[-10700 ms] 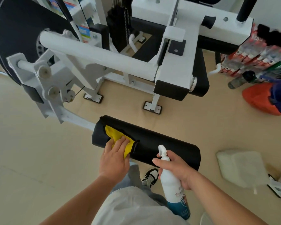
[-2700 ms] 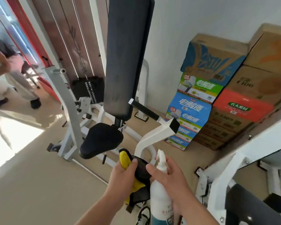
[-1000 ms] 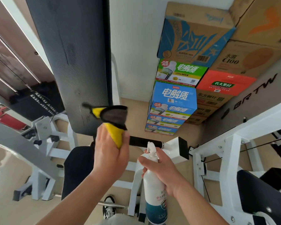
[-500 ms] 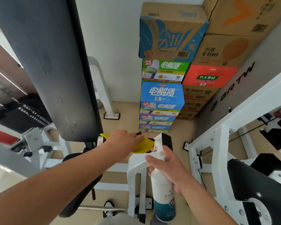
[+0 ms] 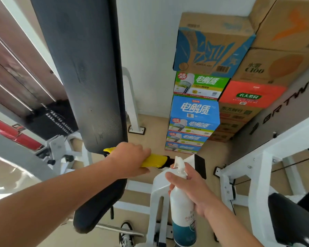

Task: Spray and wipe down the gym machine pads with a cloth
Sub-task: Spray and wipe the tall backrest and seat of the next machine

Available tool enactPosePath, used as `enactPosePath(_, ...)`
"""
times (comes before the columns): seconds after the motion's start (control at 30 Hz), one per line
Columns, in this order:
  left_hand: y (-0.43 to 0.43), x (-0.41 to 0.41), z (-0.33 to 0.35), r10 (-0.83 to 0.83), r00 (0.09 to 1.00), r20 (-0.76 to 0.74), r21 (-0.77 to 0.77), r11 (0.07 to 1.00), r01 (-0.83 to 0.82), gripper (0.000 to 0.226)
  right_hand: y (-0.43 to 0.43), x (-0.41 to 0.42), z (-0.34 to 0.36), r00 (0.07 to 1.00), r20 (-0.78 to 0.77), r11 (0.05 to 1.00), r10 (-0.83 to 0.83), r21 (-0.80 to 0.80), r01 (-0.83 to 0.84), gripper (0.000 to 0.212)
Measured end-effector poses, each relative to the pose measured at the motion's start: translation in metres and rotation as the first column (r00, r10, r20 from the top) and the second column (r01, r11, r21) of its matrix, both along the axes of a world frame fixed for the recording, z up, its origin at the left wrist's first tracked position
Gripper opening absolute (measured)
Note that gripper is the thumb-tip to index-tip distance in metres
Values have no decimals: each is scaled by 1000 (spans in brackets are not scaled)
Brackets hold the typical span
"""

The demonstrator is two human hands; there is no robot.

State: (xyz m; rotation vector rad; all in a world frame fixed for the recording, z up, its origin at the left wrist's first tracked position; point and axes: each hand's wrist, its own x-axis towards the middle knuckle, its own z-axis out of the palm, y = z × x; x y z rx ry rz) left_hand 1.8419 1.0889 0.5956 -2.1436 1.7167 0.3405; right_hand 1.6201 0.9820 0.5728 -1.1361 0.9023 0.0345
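Note:
A tall black back pad (image 5: 89,72) stands upright in the middle left. Below it is a black seat pad (image 5: 96,207), partly hidden by my left forearm. My left hand (image 5: 130,159) is closed on a yellow cloth (image 5: 153,160), wrapped around a horizontal handle bar just under the back pad's lower edge. My right hand (image 5: 189,189) grips a white spray bottle (image 5: 182,207) with a teal base, upright, its nozzle close to the cloth's right end.
The white machine frame (image 5: 159,196) rises under the bottle. Stacked cardboard drink boxes (image 5: 194,111) stand against the white wall. A second white frame (image 5: 257,175) with a black pad (image 5: 292,221) is at the right. A weight stack (image 5: 50,120) sits at the left.
My left hand came down from the back pad's face to the bar below it and has slid the yellow cloth along it. The bottle stays in my right hand.

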Motion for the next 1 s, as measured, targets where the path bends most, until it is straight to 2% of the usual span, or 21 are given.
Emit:
enactPosePath(0.07, 4, -6, 3, -47, 997, 53, -38, 998, 49, 80, 1, 3, 2, 1000, 4, 1000, -18, 14, 18, 68)
enactPosePath(0.13, -7, -24, -1, -76, 995, 64, -92, 992, 82, 90, 0, 4, 5, 1000, 5, 1000, -27, 15, 27, 68)
enactPosePath(0.2, -25, -49, -11, -137, 988, 74, -128, 981, 145, 76, -2, 1, 6, 999, 2, 999, -47, 16, 47, 65)
enactPosePath(0.27, -47, -69, -26, -180, 979, 90, -90, 978, 188, 57, -4, -4, 6, 997, -7, 997, -80, 13, 80, 62)
enactPosePath(0.4, -70, -73, -37, -188, 981, 45, 9, 982, 188, 44, -3, -7, 5, 995, -29, 995, -93, -24, 92, 57)
enactPosePath(0.5, -53, -50, -28, -190, 982, -10, -20, 982, 190, 43, 7, 1, 10, 997, -22, 996, -79, -44, 78, 61)
enactPosePath(0.57, -39, -32, -19, -120, 990, -75, -52, 992, 117, 39, 13, 5, 14, 997, -14, 997, -74, -39, 73, 61)
enactPosePath(0.63, -21, -10, -11, -83, 994, -65, -58, 995, 79, 40, 24, 13, 20, 996, -12, 995, -89, -37, 89, 59)
enactPosePath(0.8, -24, 6, -6, -84, 992, -97, 46, 995, 89, 34, 48, 11, 29, 986, -38, 985, -162, -72, 159, 51)
enactPosePath(0.9, -46, 0, -10, -91, 988, -126, 160, 981, 111, 28, 64, 6, 35, 972, -61, 968, -226, -126, 217, 45)
enactPosePath(0.93, -50, -8, -12, -95, 987, -127, 162, 980, 115, 30, 71, 4, 36, 964, -64, 958, -259, -144, 248, 44)
enactPosePath(1.0, -51, -25, -19, -95, 993, -75, 66, 993, 100, 33, 83, 1, 37, 946, -54, 938, -319, -160, 307, 43)
